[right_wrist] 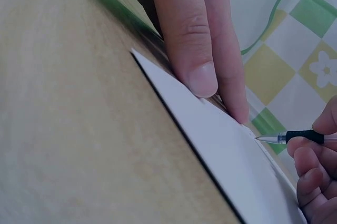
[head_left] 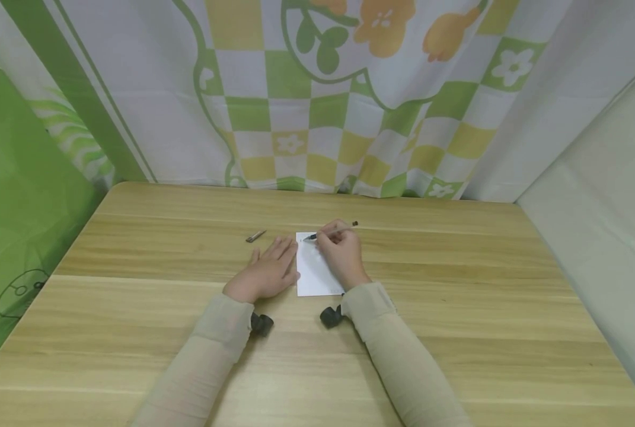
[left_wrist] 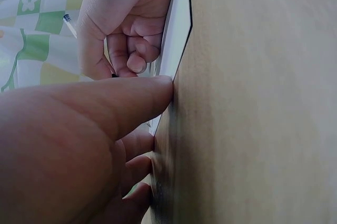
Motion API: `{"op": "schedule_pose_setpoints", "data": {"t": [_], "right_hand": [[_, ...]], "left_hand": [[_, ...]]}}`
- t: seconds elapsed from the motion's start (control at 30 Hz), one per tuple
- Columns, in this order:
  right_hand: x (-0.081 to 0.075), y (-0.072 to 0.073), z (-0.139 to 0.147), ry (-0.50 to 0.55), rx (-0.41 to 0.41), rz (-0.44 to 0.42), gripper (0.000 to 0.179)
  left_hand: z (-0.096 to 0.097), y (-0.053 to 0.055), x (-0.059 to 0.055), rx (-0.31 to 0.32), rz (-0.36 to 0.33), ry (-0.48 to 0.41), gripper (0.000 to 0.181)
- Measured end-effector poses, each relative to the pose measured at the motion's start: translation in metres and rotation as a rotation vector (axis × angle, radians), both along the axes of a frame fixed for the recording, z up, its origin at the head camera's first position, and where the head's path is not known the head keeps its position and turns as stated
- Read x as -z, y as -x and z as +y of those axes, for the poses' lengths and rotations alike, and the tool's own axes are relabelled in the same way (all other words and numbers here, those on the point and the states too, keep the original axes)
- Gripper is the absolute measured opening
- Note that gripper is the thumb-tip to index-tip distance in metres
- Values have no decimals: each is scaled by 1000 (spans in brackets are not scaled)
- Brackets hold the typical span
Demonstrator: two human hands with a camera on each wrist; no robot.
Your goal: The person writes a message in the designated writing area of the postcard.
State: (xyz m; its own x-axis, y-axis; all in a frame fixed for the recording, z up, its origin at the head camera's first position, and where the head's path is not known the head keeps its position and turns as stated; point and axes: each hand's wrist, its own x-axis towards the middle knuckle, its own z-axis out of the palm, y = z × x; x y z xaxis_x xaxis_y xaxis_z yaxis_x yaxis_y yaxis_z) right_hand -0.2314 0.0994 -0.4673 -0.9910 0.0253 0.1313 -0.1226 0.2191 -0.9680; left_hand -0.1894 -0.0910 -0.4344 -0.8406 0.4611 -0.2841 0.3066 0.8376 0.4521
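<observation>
A small white sheet of paper (head_left: 312,276) lies on the wooden table. My right hand (head_left: 344,252) pinches a pen (head_left: 344,229) with a clear barrel and black grip, its tip at the paper's upper left, where a small dark mark shows. In the right wrist view the pen (right_wrist: 305,137) has its tip against the sheet (right_wrist: 210,134). My left hand (head_left: 266,270) lies flat, fingers extended, along the paper's left edge. Its thumb (left_wrist: 142,97) touches that edge in the left wrist view. A pen cap (head_left: 255,236) lies beyond the left hand.
The wooden table (head_left: 482,308) reaches back to a green, white and yellow patterned curtain (head_left: 322,118). Black wrist devices (head_left: 330,317) sit at both cuffs. Green cloth (head_left: 24,178) hangs at the left, and a pale wall (head_left: 605,172) stands at the right.
</observation>
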Motion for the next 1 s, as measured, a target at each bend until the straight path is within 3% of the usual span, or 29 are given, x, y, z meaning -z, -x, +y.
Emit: {"op": "schedule_pose_setpoints", "data": {"t": [0.17, 0.47, 0.77, 1.0], "right_hand": [[1, 0, 0, 7, -7, -6, 10], [-2, 0, 0, -24, -2, -18, 9], [-2, -1, 0, 3, 6, -27, 9], [-1, -1, 0, 8, 15, -21, 9]], "left_hand": [[0, -1, -2, 3, -3, 12, 71], [0, 5, 9, -3, -3, 14, 72], [0, 0, 0, -5, -4, -1, 71], [0, 2, 3, -1, 7, -8, 71]]}}
